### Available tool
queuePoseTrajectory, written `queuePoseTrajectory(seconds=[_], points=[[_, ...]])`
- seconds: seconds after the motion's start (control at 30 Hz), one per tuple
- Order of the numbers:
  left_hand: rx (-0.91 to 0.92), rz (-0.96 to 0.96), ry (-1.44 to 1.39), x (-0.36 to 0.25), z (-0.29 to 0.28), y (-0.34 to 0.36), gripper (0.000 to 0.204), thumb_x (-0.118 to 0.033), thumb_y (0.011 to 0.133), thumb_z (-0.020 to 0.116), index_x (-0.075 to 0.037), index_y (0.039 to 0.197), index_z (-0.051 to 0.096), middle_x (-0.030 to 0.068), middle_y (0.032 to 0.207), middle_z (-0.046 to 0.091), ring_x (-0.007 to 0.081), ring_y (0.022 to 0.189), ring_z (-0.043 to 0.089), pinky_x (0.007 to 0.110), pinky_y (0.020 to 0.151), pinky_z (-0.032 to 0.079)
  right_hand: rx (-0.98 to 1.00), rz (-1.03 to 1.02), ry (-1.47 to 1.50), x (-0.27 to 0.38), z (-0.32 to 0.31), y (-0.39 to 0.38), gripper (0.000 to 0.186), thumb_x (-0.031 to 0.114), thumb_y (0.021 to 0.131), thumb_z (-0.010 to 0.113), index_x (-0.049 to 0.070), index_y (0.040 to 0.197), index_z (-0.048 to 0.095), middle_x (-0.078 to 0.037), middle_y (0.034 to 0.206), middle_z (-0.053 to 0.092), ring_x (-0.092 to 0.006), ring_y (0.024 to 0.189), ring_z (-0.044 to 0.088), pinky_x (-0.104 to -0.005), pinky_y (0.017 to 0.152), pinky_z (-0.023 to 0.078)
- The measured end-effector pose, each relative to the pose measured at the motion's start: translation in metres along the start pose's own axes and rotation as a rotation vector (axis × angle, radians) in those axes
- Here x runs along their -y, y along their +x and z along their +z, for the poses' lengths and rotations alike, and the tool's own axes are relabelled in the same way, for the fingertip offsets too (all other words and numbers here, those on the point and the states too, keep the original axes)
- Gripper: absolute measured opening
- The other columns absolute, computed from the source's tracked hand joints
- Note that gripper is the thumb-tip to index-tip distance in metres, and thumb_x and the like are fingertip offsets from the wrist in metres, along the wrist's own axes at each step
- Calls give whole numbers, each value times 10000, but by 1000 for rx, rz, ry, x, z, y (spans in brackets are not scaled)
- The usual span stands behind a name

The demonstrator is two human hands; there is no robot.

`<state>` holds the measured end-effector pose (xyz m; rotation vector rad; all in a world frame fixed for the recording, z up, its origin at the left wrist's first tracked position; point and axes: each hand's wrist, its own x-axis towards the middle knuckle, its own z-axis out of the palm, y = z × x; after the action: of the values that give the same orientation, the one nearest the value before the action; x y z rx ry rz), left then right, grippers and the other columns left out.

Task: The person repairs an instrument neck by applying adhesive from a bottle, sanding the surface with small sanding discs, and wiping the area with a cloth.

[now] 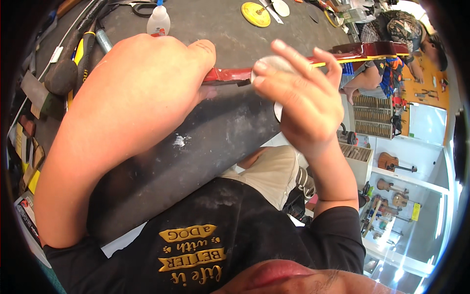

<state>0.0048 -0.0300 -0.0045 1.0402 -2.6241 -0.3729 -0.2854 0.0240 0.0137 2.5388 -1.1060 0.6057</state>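
Note:
A dark red, glossy stringed instrument, apparently a guitar [235,74], lies across the workbench's near edge. Its narrow neck points left and its body extends to the right. My left hand [152,78] is closed round the left end of the neck, hiding that end. Over the neck's middle, my right hand [306,100] presses a pale round disc [275,62] against the red wood, fingers stretched over it. Part of the disc's white edge also shows below the fingers. Whether it is sandpaper or a cloth pad, I cannot tell.
On the dark workbench [205,29] stand a translucent squeeze bottle [158,22] and a yellow round disc [255,14]. Scissors [143,9] and several hand tools lie at the far left. Another person [401,29] is at the upper right. Guitars [388,161] hang beyond.

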Motion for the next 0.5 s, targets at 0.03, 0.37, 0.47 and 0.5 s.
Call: queuePoseTrajectory(seconds=[0.03, 0.37, 0.47, 0.5], points=[[-7, 0, -16, 0, 0, 0, 378, -209, 949, 920, 9, 1097, 648, 240, 841, 743, 493, 882, 756, 597, 783, 573, -2, 6, -12, -1, 0, 1, 366, -115, 905, 722, 134, 1112, 892, -40, 1132, 922, -330, 1357, 830, -501, 1261, 422], [-10, 10, -13, -1, 0, -1, 375, -205, 957, 917, 17, 1091, 645, 249, 823, 732, 499, 865, 751, 599, 772, 568, -8, 20, 12, 14, -1, 3, 354, -125, 896, 722, 151, 1050, 881, -20, 1095, 921, -316, 1344, 834, -474, 1229, 420], [1, 7, -18, 0, 1, 0, 376, -208, 957, 917, 17, 1090, 647, 249, 822, 731, 499, 864, 751, 600, 772, 568, -54, -20, -49, -11, 8, 1, 335, 16, 803, 775, 196, 1070, 864, 49, 1107, 902, -244, 1307, 837, -527, 1210, 403], [-6, 19, -19, -1, 0, 1, 375, -208, 956, 917, 16, 1089, 647, 249, 821, 731, 499, 864, 751, 598, 772, 569, -42, -13, -47, -10, 5, -5, 336, 14, 803, 773, 194, 1073, 862, 52, 1108, 902, -243, 1310, 836, -528, 1204, 408]])
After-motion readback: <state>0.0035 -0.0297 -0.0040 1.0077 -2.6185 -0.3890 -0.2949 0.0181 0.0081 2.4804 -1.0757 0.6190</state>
